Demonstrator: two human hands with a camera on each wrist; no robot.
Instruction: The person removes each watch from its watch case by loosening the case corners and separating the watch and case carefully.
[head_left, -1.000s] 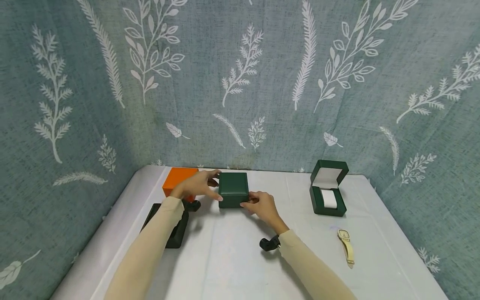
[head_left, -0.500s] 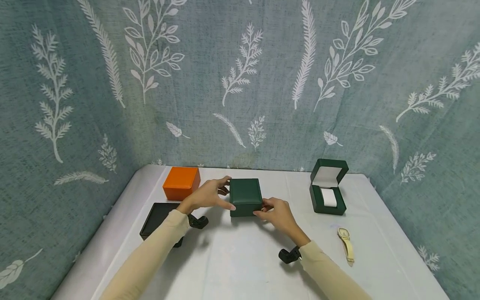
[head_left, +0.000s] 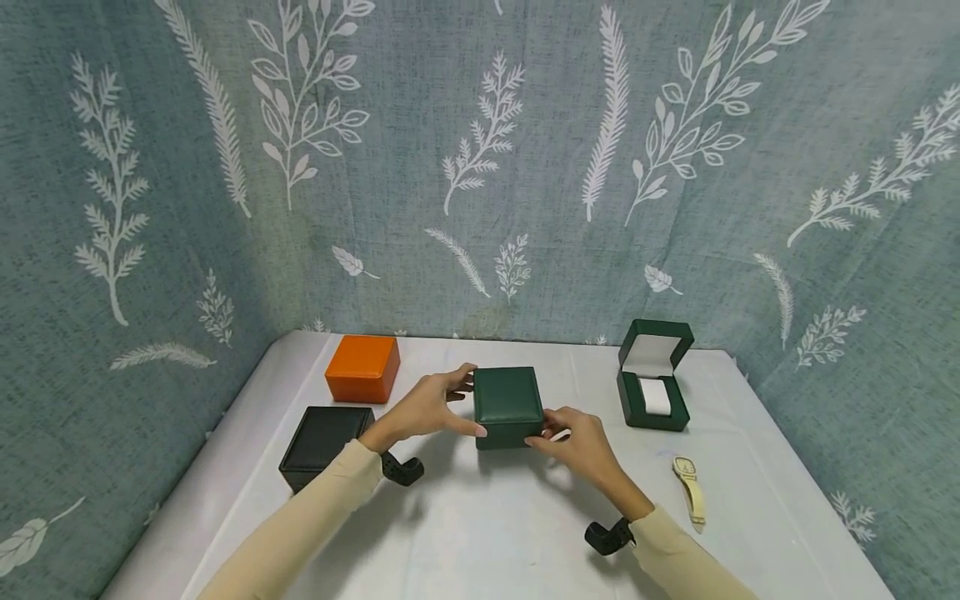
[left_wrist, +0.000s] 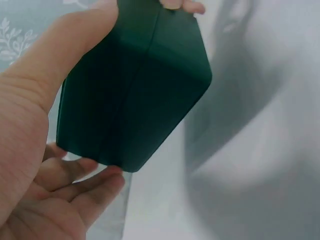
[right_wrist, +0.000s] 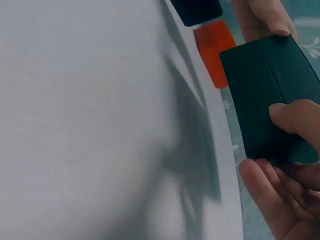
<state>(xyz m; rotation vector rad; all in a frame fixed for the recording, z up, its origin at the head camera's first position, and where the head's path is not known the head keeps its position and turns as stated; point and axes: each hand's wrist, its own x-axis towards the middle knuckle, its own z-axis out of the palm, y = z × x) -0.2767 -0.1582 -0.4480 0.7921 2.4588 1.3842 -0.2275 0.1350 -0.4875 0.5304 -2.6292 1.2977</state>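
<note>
- Centre of frame: closed green box on the worktop, between both hands.
- Left hand and right hand: fingers grasping the box's sides.
- Step judged: positioning the box; opening its lid would call for a steady base.

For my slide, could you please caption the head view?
Both hands, left hand and right hand, grip a closed green box on the white table.

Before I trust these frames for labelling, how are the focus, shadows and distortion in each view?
Head view: sharp, even light, wide-angle bending at the edges, soft shadows under the arms on the table. Left wrist view: closed green box fairly clear, the background behind it blurred. Right wrist view: soft throughout, a dark shadow beside the box on the white cloth.
</note>
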